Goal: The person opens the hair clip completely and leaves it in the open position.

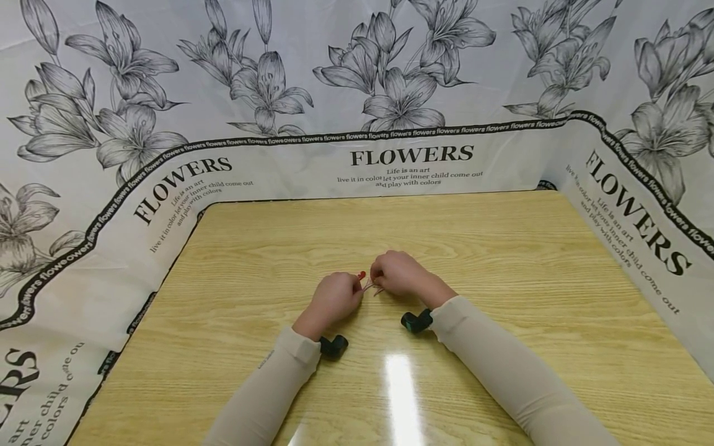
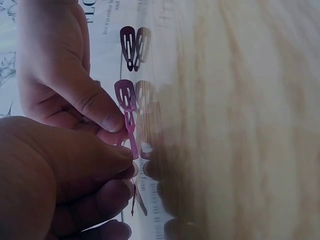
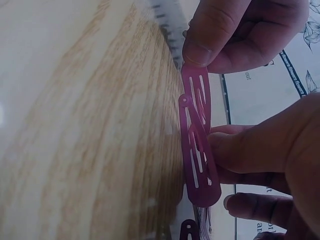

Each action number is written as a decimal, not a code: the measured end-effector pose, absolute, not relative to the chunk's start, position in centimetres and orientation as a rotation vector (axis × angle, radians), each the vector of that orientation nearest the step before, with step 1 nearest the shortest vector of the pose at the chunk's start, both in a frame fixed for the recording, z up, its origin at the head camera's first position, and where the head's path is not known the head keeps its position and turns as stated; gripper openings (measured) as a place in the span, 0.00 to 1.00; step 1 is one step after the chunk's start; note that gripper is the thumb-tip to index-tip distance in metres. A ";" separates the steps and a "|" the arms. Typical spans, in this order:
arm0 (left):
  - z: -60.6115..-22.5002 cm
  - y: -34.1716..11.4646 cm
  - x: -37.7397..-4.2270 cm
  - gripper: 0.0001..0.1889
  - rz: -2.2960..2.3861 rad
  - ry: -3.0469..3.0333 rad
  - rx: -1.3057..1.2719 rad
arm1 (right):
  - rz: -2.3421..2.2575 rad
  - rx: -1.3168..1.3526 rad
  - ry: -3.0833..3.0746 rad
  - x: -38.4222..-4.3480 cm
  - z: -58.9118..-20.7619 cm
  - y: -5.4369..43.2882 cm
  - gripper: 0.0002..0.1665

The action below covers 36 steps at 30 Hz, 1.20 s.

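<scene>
My left hand (image 1: 336, 296) pinches a pink snap hair clip (image 3: 190, 74) by one end, between thumb and finger. Through its opening passes a second pink snap hair clip (image 3: 204, 192), which the fingers of my right hand (image 1: 398, 272) grip along the side. In the left wrist view the two linked clips stand on edge, close over the tabletop. Beyond them a dark snap clip (image 2: 128, 46) shows with its reflection. A small red piece (image 1: 362, 274) appears by the left fingertips; fingers hide part of the clips.
The wood-grain table (image 1: 474, 241) is shiny and reflects a light strip. A white floral cloth (image 1: 290, 167) with printed lettering surrounds it at the back and sides. Black wrist cameras (image 1: 333, 347) hang beneath both sleeves, close to the tabletop.
</scene>
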<state>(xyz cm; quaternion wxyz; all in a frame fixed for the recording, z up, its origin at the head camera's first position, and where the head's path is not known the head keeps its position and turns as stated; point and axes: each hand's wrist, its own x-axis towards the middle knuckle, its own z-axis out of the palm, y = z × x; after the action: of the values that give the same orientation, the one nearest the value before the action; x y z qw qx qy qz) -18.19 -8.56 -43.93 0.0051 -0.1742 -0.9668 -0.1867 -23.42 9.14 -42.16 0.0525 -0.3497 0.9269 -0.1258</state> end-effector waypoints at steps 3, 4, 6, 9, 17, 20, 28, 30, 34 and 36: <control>-44.0 -8.5 -18.2 0.10 -0.592 -3.033 -0.542 | -0.374 -1.058 2.817 -23.4 -42.2 9.2 0.07; -44.0 -8.5 -18.2 0.10 -0.592 -3.035 -0.540 | -0.373 -1.055 2.817 -23.4 -42.2 9.2 0.07; -43.9 -8.5 -18.2 0.09 -0.596 -3.039 -0.537 | -0.375 -1.046 2.812 -23.4 -42.2 9.2 0.07; -43.9 -8.5 -18.1 0.09 -0.595 -3.040 -0.532 | -0.379 -1.044 2.810 -23.4 -42.2 9.2 0.07; -44.1 -8.5 -18.1 0.09 -0.590 -3.046 -0.511 | -0.386 -1.034 2.807 -23.2 -41.9 9.1 0.07; -44.0 -8.5 -18.1 0.10 -0.595 -3.051 -0.500 | -0.390 -1.022 2.801 -23.2 -41.8 9.1 0.07; -44.0 -8.5 -18.0 0.13 -0.599 -3.036 -0.497 | -0.396 -1.041 2.805 -23.3 -41.8 9.1 0.07; -44.0 -8.6 -18.0 0.13 -0.608 -3.035 -0.497 | -0.392 -1.052 2.813 -23.4 -41.9 9.2 0.08; -44.0 -8.6 -18.0 0.13 -0.619 -3.032 -0.492 | -0.390 -1.062 2.826 -23.5 -42.1 9.2 0.08; -44.0 -8.6 -18.0 0.13 -0.621 -3.033 -0.484 | -0.399 -1.059 2.826 -23.6 -42.1 9.2 0.08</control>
<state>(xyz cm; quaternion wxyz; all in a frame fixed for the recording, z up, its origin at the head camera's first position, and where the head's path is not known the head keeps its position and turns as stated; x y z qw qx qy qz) -18.03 -8.62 -43.98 0.0039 -0.1544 -0.9679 -0.1981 -23.56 9.20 -42.09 0.0487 -0.3473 0.9273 -0.1310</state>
